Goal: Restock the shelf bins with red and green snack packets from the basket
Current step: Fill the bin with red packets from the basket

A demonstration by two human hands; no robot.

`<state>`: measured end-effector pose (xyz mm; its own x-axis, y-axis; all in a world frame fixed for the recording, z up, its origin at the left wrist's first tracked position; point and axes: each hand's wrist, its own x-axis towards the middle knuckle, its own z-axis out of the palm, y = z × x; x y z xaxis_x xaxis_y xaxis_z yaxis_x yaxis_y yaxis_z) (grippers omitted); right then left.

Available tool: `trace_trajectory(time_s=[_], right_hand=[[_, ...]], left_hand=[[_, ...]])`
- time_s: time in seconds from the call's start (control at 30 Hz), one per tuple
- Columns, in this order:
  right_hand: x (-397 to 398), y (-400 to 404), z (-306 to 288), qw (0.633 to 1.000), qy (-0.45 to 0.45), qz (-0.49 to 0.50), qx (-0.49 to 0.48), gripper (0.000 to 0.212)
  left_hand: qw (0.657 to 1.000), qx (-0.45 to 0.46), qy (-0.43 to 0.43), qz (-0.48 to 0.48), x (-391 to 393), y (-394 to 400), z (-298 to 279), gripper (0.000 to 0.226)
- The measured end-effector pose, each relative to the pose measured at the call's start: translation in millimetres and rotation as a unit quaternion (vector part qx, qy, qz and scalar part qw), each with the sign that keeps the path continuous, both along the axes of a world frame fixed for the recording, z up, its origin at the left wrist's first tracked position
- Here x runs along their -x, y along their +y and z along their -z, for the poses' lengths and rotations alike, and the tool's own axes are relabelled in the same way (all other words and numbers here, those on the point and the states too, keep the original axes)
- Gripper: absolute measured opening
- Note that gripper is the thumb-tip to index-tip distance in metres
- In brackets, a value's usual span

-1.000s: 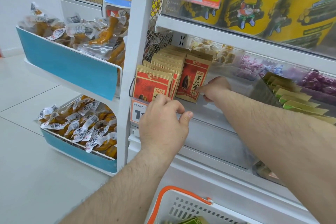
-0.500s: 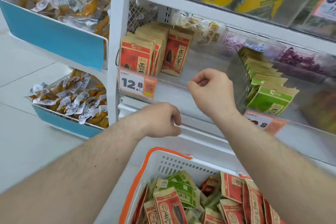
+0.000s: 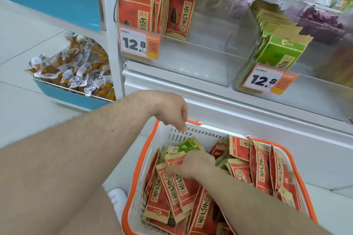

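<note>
Right hand (image 3: pixel 193 164) flat on red sunflower-seed packets (image 3: pixel 179 189), gripping nothing; long axes toward wrist; left hand (image 3: pixel 170 110) farther, loosely curled.

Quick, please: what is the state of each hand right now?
Left hand: loosely curled, holding nothing, above the basket rim.
Right hand: down on the red packets in the basket; a grip cannot be told.
</note>
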<state>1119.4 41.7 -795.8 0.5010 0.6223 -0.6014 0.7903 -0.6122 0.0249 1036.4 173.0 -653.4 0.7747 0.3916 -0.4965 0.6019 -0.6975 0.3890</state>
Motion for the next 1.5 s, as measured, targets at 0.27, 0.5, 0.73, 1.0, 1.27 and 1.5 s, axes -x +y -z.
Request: trace_trajectory(time_s=[0.27, 0.5, 0.73, 1.0, 1.27, 1.5], right_hand=[[12.3, -9.9, 23.2, 0.999, -0.038, -0.002, -0.003, 0.057], [7.8, 12.6, -27.0, 0.972, 0.064, 0.01, -0.227, 0.071], [-9.7, 13.0, -110.0, 0.881, -0.028, -0.297, -0.368, 0.098], [-22.4, 11.4, -137.0, 0.814, -0.132, -0.326, -0.463, 0.095], [-27.8, 8.2, -168.5, 0.781, 0.156, 0.136, -0.589, 0.072], [-37.8, 33.2, -196.0, 0.717, 0.314, 0.138, -0.607, 0.011]], left_hand=[[1.0, 0.011, 0.0, -0.017, 7.2, 3.7, -4.0, 0.033], [0.997, 0.018, 0.007, -0.076, 18.3, 24.5, -5.1, 0.044], [0.975, 0.198, 0.011, -0.096, 31.0, 34.8, -8.4, 0.047], [0.943, 0.27, -0.13, -0.145, 27.4, 35.9, -12.0, 0.018], [0.824, 0.363, -0.367, -0.234, 29.8, 36.1, -32.0, 0.037], [0.768, 0.358, -0.472, -0.245, 15.4, 25.6, -42.7, 0.026]])
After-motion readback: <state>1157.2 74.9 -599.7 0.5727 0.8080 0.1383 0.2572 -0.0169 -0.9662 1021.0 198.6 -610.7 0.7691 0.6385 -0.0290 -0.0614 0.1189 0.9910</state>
